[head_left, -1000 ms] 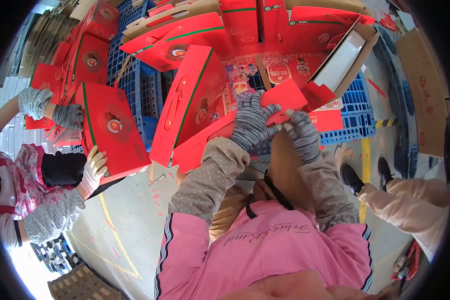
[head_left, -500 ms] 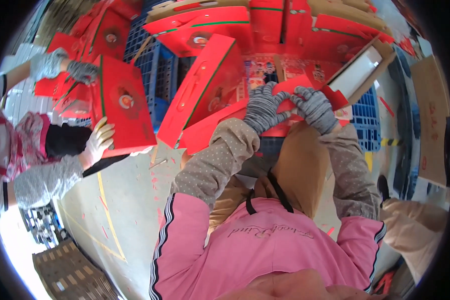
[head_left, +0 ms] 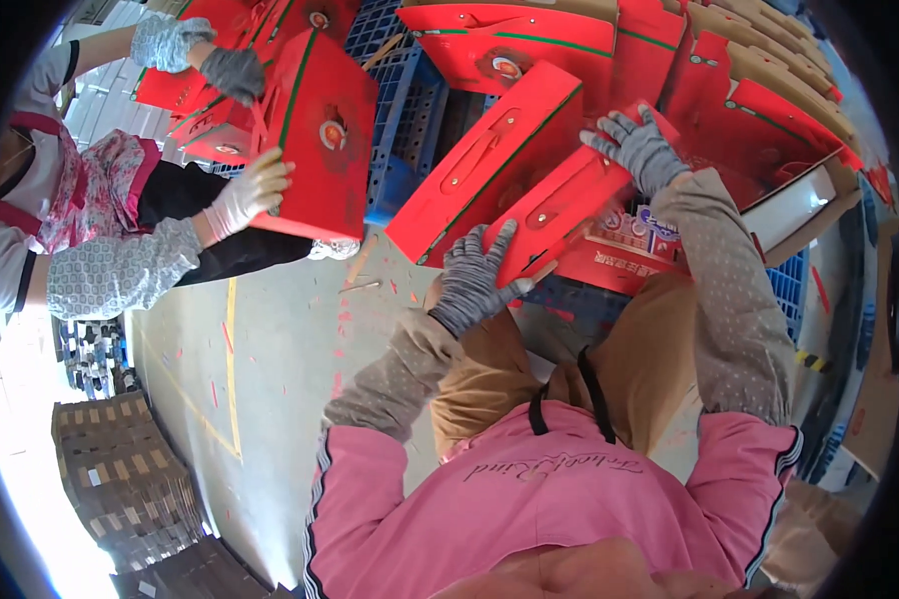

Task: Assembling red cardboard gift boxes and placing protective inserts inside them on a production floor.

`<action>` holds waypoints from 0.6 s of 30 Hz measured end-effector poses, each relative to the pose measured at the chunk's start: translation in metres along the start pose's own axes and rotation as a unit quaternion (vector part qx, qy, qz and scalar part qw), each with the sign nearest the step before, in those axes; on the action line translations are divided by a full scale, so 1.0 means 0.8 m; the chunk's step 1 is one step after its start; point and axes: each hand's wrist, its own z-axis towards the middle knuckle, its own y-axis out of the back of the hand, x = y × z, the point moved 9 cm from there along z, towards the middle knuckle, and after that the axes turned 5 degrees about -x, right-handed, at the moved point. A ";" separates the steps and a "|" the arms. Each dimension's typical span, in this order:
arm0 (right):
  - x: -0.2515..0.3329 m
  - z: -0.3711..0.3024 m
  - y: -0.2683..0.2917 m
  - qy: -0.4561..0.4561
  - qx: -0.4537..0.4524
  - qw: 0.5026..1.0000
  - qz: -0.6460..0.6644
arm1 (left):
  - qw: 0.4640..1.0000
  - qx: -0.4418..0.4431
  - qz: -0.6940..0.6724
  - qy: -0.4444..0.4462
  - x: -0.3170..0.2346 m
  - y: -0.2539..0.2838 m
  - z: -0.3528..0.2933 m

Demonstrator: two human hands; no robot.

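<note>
My left hand (head_left: 472, 283), in a grey striped glove, grips the near left end of a red gift box (head_left: 554, 212), fingers over its corner and thumb at its lower edge. At the far end my right hand (head_left: 641, 152), gloved alike, holds the same box with its fingers spread over the upper edge. The narrow side with a strap handle faces up and looks closed. A second red gift box (head_left: 489, 160) leans just left of it. Beneath lies a red printed surface (head_left: 629, 250), partly hidden by the box.
Several red boxes (head_left: 529, 60) stand in rows beyond, and an open carton (head_left: 799, 215) is at right. On the left a co-worker's gloved hand (head_left: 250, 195) holds another red box (head_left: 325, 140). Blue pallets (head_left: 400, 130) and stacked flat cardboard (head_left: 125, 469) are around.
My hands have moved apart from the flap to the box's two ends, left hand nearer, right hand farther. The top flap now lies flat with its handle showing. The view has shifted left.
</note>
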 end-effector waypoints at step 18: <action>0.148 -0.049 0.065 0.115 -0.322 0.895 0.288 | 0.999 0.008 0.037 -0.029 0.002 -0.001 0.006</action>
